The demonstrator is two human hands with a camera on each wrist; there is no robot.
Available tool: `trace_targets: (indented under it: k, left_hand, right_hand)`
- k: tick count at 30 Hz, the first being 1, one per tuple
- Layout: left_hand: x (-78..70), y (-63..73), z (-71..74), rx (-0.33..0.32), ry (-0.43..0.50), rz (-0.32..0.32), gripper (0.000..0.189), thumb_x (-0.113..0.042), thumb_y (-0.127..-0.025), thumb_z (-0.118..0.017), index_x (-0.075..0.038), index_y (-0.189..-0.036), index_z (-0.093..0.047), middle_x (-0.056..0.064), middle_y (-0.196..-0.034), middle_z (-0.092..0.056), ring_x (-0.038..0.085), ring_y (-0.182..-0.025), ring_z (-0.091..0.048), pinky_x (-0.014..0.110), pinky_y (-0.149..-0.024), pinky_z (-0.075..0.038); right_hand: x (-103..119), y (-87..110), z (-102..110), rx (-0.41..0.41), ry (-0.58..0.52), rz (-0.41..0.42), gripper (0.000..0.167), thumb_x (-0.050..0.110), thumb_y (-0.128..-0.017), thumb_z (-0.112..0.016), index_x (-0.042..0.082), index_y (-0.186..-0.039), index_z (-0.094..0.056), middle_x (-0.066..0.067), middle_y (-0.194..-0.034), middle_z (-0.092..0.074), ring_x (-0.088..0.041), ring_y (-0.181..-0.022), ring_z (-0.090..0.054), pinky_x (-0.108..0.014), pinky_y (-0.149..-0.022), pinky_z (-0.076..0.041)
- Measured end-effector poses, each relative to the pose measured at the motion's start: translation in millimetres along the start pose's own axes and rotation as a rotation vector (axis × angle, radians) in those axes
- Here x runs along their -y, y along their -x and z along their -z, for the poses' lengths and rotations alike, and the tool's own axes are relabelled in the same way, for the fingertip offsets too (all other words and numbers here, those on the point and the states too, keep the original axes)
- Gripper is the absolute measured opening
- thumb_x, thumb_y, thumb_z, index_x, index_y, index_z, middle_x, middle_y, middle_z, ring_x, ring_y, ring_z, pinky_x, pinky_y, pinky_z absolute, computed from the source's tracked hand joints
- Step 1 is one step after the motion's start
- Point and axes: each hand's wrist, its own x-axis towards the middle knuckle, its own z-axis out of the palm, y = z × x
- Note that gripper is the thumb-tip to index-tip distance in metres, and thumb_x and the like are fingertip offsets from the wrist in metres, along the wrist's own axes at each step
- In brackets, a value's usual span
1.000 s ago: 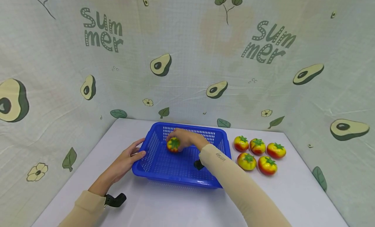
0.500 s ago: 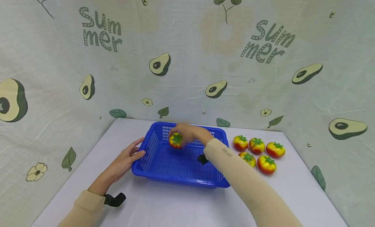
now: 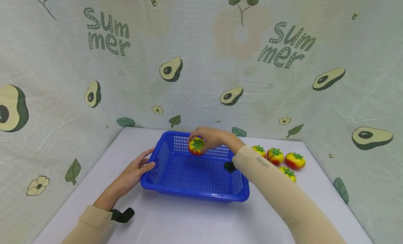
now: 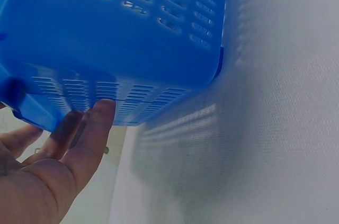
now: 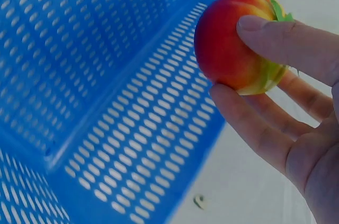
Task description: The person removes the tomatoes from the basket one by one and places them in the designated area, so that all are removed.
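Note:
A red-and-yellow tomato (image 3: 196, 146) with a green leafy top is pinched between the thumb and fingers of my right hand (image 3: 210, 137). It is over the back part of a blue perforated plastic basket (image 3: 195, 195). In the right wrist view the thumb presses one side of the tomato (image 5: 233, 49), with fingers under the other side. At the basket's left side my left hand (image 3: 136, 172) rests its extended fingers and thumb against the rim and outer wall. In the left wrist view, fingertips of that hand (image 4: 79, 150) touch the slotted wall.
Several more tomatoes (image 3: 295, 161) lie on the white tabletop (image 3: 189, 223) right of the basket, partly hidden behind the right sleeve (image 3: 277, 188). A printed cloth (image 3: 201, 62) hangs around the back and sides of the table.
My right hand has lifted the tomato from the basket floor and carried it slightly right and toward the back rim. The sleeve now covers more of the tomatoes. My left hand has stayed put.

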Motion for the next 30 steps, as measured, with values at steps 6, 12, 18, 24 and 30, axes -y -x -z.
trace_targets:
  k: [6,12,18,24,30]
  left_hand:
    - [0.9,-0.1,0.6,-0.001,-0.005,-0.007,0.075,-0.038,-0.11,-0.059,-0.023,-0.171,-0.018,0.028,-0.16,-0.039,0.044,-0.137,-0.054,0.056,-0.111,-0.052]
    - [0.7,0.3,1.3,-0.001,-0.006,-0.006,0.076,-0.039,-0.11,-0.06,-0.023,-0.171,-0.018,0.028,-0.16,-0.039,0.045,-0.138,-0.053,0.056,-0.112,-0.051]
    - [2.3,0.3,1.3,0.002,-0.001,-0.01,0.077,-0.039,-0.11,-0.06,-0.023,-0.172,-0.018,0.028,-0.16,-0.039,0.043,-0.137,-0.054,0.055,-0.111,-0.052]
    - [2.1,0.9,0.3,0.001,-0.007,-0.013,0.076,-0.039,-0.11,-0.059,-0.023,-0.171,-0.018,0.028,-0.161,-0.038,0.045,-0.138,-0.053,0.056,-0.111,-0.051]
    - [2.0,1.2,1.0,0.005,-0.007,-0.011,0.077,-0.039,-0.11,-0.06,-0.022,-0.171,-0.018,0.028,-0.161,-0.038,0.045,-0.139,-0.052,0.056,-0.112,-0.051]
  right_hand:
    - [-4.1,26.5,15.9,-0.027,-0.007,-0.015,0.06,0.011,-0.093,-0.083,0.021,-0.148,-0.062,-0.011,-0.148,-0.054,-0.03,-0.134,-0.054,-0.047,-0.111,-0.053]
    - [-13.1,54.6,27.9,-0.061,-0.004,-0.007,0.059,0.011,-0.092,-0.084,0.02,-0.147,-0.063,-0.01,-0.144,-0.057,-0.032,-0.134,-0.055,-0.05,-0.111,-0.053]
    - [-25.5,81.6,36.4,-0.094,-0.006,-0.014,0.058,0.007,-0.092,-0.083,0.016,-0.146,-0.063,-0.013,-0.146,-0.058,-0.035,-0.135,-0.055,-0.056,-0.111,-0.052]
    - [-42.3,115.2,39.3,-0.131,-0.012,-0.024,0.057,0.005,-0.092,-0.082,0.015,-0.145,-0.064,-0.012,-0.144,-0.059,-0.035,-0.134,-0.055,-0.058,-0.109,-0.052]
    - [-58.9,151.9,37.5,-0.162,-0.017,-0.078,0.059,0.005,-0.09,-0.083,0.017,-0.145,-0.065,-0.01,-0.141,-0.06,-0.036,-0.131,-0.056,-0.055,-0.101,-0.058]
